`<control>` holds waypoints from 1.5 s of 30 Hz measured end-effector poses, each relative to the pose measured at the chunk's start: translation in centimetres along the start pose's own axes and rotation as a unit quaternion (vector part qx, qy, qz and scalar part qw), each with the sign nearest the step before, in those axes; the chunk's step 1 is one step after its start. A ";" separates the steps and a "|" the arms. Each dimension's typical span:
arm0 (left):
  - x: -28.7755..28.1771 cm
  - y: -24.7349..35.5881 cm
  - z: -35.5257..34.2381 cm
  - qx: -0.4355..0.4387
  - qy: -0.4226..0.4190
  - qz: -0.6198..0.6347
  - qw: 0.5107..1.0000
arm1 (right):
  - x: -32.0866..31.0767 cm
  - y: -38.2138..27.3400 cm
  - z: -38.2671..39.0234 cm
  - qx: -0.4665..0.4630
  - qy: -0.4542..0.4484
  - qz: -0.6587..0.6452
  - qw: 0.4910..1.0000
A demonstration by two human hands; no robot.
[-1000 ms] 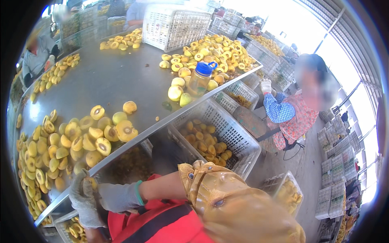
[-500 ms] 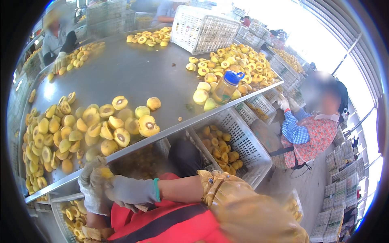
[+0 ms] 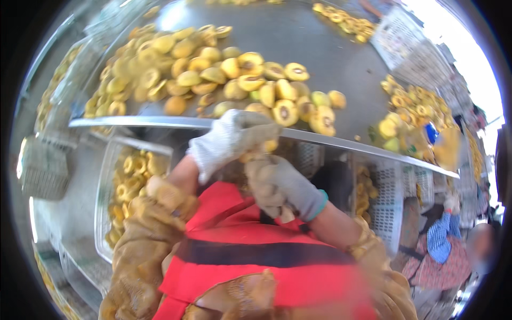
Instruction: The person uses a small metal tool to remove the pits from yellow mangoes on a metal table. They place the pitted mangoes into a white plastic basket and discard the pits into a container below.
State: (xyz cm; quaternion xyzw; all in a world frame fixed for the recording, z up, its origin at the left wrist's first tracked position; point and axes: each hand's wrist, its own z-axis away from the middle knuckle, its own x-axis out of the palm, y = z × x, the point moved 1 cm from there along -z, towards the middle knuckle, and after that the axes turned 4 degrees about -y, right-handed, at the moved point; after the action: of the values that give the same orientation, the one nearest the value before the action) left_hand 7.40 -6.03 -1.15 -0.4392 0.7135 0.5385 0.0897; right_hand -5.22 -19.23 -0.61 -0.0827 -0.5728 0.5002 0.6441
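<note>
My left hand (image 3: 230, 140), in a whitish knit glove, is closed at the table's front edge. Its fingers curl round a yellow peach piece (image 3: 271, 145), mostly hidden between the gloves. Just below and to the right, my right hand (image 3: 277, 184), in a grey-coated glove with a teal cuff, is closed against the same piece. Whatever lies inside the right fingers is hidden; a pale bit shows under them. Beyond both hands, halved yellow peaches (image 3: 285, 112), some with brown pits showing, are heaped on the metal table (image 3: 341, 69).
A white crate (image 3: 101, 213) of peach halves stands at my left, below the table edge. Another white crate (image 3: 386, 208) holds fruit under the table at right. A tipped white crate (image 3: 410, 48) lies on the table. A co-worker (image 3: 440, 245) sits at lower right.
My view has swung to the left, so my hands and the near heap now sit mid-picture. Both hands stay together at the table edge, holding the peach piece.
</note>
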 end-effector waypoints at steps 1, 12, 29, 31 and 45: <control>0.5 0.7 0.0 -0.122 0.010 0.125 0.984 | 0.3 0.0 0.0 0.001 -0.030 -0.040 0.999; 2.3 0.0 0.0 -0.310 0.018 0.222 0.924 | -0.3 0.6 -0.5 0.048 0.082 0.082 0.992; -4.2 0.4 14.6 -0.336 0.510 0.222 0.760 | -6.8 1.6 0.9 -0.005 0.097 -0.190 0.977; -6.6 2.0 21.0 -0.525 0.404 -0.053 0.747 | -8.1 1.9 1.1 0.042 0.116 -0.199 0.972; -11.6 -10.3 7.1 -0.539 -0.002 -0.402 0.740 | -3.2 0.7 0.0 0.016 0.227 0.064 0.972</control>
State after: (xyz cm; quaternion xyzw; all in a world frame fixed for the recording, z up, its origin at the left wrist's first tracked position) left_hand 19.31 5.84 -4.13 -0.6592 0.0604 0.7480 0.0474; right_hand -5.13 -21.32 -3.18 -0.2204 -0.3969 0.5178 0.7251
